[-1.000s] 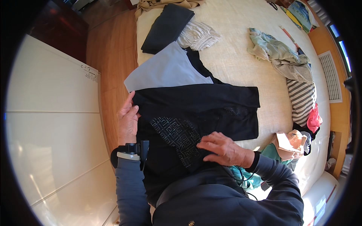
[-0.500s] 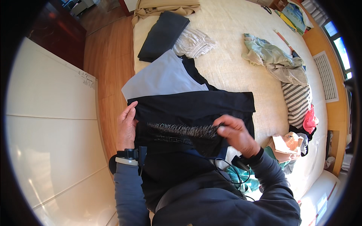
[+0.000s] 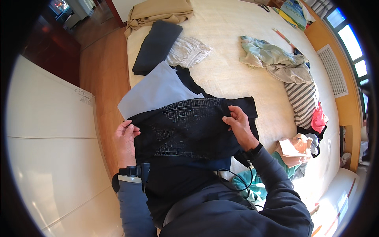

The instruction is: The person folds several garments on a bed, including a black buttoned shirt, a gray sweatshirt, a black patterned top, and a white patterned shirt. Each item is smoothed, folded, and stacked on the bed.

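The largest thing in the view is the bed (image 3: 225,39), covered by a cream sheet. On its near part, directly before the person's body, is the black garment (image 3: 215,122) with a glossy angular pattern; its near portion is difficult to separate from the person's dark clothes. Beyond it, and partly covered by it, lies a smooth light grey-blue cloth (image 3: 152,89). Further away there are a folded dark cloth (image 3: 158,47) and, just beside it, a smaller gathered pale cloth (image 3: 191,52).

The garment seems light and soft, with little stiffness, so it probably sags wherever nothing supports it. The plain fabric appears not very slippery, while the patterned part may be a little smoother and perhaps more delicate against rubbing. For this reason, the plain corners and edges look like the better places to take hold, with two points well apart to keep the cloth flat.

Of smaller size are the two hands. The left hand (image 3: 127,140) pinches the garment's left upper corner between thumb and fingers. The right hand (image 3: 241,126) is at its right side, thumb and fingers brought close on the black fabric; how firmly they press, one cannot tell.
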The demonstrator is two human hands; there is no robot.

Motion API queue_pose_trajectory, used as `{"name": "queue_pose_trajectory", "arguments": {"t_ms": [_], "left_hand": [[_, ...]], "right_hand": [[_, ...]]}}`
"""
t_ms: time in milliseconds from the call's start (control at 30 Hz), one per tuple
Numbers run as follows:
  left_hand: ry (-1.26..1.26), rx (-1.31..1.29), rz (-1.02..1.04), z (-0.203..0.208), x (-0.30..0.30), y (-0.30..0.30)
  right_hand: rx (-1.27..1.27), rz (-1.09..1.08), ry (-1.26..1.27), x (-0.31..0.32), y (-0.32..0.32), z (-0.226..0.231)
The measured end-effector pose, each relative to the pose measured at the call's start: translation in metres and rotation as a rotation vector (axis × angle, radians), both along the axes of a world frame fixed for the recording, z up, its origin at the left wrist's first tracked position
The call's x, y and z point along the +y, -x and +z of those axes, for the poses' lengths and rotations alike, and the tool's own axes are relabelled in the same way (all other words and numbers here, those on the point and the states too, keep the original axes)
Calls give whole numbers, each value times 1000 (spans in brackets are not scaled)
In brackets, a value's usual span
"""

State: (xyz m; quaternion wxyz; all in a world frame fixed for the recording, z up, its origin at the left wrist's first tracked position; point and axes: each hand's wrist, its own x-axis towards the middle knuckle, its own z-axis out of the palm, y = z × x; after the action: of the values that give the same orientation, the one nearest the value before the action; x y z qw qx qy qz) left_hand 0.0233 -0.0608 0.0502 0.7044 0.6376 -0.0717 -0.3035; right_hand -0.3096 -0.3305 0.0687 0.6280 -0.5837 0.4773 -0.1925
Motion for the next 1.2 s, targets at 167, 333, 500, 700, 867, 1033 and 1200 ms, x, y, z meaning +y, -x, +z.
{"name": "queue_pose_trajectory", "arguments": {"t_ms": [167,333,500,700,867,1033,1200], "left_hand": [[-16,-11,105,-8,1,-8],[-164,-249,213,16,-7,17],[-449,-1087,-224,38,-24,62],[-633,-1336,-781,21,-51,92],[-548,-1189,-732,34,-38,90],[-51,-409,-542,37,-1,95],[233,73,-256,-3,39,75]], "right_hand": [[109,69,-73,2,27,4],[711,-82,660,-13,62,-25],[874,-136,319,-26,67,-41],[701,-52,328,-23,55,-63],[-57,-181,74,-18,57,-24],[-386,-42,-239,21,17,51],[-258,449,-105,98,-111,82]]}}
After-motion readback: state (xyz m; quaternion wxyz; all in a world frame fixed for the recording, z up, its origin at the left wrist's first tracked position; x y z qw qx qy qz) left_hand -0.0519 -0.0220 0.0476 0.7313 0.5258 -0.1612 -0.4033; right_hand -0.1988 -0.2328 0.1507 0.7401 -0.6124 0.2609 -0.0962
